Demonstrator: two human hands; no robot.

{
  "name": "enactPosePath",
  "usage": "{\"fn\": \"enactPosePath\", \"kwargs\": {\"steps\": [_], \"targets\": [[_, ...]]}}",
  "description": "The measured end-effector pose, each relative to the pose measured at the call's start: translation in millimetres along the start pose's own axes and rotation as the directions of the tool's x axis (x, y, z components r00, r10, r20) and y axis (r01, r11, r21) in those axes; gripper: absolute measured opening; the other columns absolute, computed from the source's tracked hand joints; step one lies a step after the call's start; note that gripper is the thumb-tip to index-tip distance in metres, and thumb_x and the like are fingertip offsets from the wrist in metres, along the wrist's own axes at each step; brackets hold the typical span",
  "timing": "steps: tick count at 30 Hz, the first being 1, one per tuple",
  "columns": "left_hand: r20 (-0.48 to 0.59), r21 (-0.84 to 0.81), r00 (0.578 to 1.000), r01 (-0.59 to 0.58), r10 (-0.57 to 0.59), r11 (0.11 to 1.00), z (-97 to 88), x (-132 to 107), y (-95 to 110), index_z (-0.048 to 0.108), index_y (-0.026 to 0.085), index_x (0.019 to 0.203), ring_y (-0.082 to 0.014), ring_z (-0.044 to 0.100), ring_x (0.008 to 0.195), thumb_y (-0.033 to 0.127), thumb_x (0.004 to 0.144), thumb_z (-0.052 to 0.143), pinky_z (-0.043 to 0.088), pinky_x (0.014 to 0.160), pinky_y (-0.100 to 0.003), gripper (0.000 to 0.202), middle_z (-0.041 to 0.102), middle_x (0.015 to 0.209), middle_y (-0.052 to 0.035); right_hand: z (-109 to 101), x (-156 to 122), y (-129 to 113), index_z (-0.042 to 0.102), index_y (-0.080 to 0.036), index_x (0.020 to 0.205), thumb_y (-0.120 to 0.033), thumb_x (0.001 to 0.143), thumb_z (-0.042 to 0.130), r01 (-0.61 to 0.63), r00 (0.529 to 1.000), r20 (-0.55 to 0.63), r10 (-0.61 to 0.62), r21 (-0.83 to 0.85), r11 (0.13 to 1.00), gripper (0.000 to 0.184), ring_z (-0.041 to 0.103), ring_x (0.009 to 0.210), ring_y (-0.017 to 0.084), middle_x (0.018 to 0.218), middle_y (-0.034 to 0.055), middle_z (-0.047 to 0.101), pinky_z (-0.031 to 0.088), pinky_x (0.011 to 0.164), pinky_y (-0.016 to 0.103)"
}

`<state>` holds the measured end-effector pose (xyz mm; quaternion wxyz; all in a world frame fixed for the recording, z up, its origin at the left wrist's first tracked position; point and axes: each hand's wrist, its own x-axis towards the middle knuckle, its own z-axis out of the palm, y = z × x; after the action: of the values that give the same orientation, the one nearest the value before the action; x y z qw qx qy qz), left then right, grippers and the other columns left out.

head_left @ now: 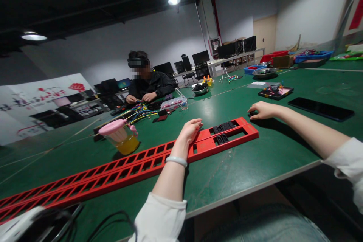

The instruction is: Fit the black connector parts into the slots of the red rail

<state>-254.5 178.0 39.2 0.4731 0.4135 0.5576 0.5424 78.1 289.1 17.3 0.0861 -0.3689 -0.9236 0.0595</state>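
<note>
A long red slotted frame [202, 145] in two parallel strips runs across the green table. Small black rectangular blocks [224, 126] fill part of the openings at its right end. Over the frame, just left of these blocks, rests my left hand [189, 131], its fingers loosely extended to the right and holding nothing that shows. My right hand [263, 110] is beyond the frame's right end, low over the table, with thumb and fingers closed on a small black part [252, 113]. Much of that part is hidden by the fingers.
A pink-lidded jug [120, 136] of yellow liquid stands behind the frame. Right of my right hand lie a phone [320, 108] and a small tray [275, 92] of parts. Across the table a person [149, 79] handles coloured wires [141, 111]. Black cables [110, 217] lie at front left.
</note>
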Motion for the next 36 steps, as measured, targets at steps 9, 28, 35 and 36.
{"fn": "enactPosePath", "kwargs": {"steps": [9,28,35,36], "targets": [[0.01,0.003,1.0,-0.002,0.002,1.0,-1.0,2.4,-1.5,0.06,0.007,0.085,-0.0126,0.059,0.073,-0.007,0.05,0.041,0.039,0.054,-0.016,0.042,0.062,0.078,-0.011,2.2,0.6,2.0,0.061,-0.016,0.106,-0.045,0.07,0.052,0.009,1.0,0.004,-0.009,-0.005,1.0,0.047,0.057,0.096,0.024,0.105,0.0099,0.062,0.043,0.083,0.03],[0.029,0.012,0.999,-0.021,0.02,1.0,-1.6,2.5,-1.9,0.062,0.009,0.081,-0.0146,0.059,0.078,-0.004,0.05,0.043,0.04,0.054,-0.017,0.039,0.062,0.079,-0.0107,1.2,0.4,1.7,0.06,-0.015,0.108,-0.046,0.07,0.052,0.004,1.0,0.006,-0.004,0.003,1.0,0.05,0.057,0.097,0.026,0.107,0.0111,0.061,0.043,0.083,0.032],[0.033,0.015,0.999,-0.02,0.02,1.0,-1.1,1.5,-1.2,0.061,0.009,0.081,-0.0142,0.059,0.075,-0.004,0.049,0.042,0.039,0.054,-0.018,0.039,0.062,0.079,-0.0103,1.4,1.1,1.5,0.061,-0.017,0.106,-0.044,0.069,0.053,0.001,1.0,0.011,-0.001,0.012,1.0,0.046,0.056,0.097,0.026,0.105,0.0095,0.062,0.043,0.083,0.032],[0.035,0.009,0.999,-0.023,0.023,1.0,-1.0,1.3,-1.1,0.061,0.009,0.08,-0.0142,0.059,0.075,-0.004,0.05,0.043,0.039,0.056,-0.018,0.038,0.062,0.078,-0.0101,1.7,1.2,1.6,0.061,-0.018,0.106,-0.043,0.069,0.054,-0.003,1.0,0.012,0.002,0.01,1.0,0.046,0.056,0.097,0.026,0.105,0.0093,0.062,0.043,0.083,0.032]]}}
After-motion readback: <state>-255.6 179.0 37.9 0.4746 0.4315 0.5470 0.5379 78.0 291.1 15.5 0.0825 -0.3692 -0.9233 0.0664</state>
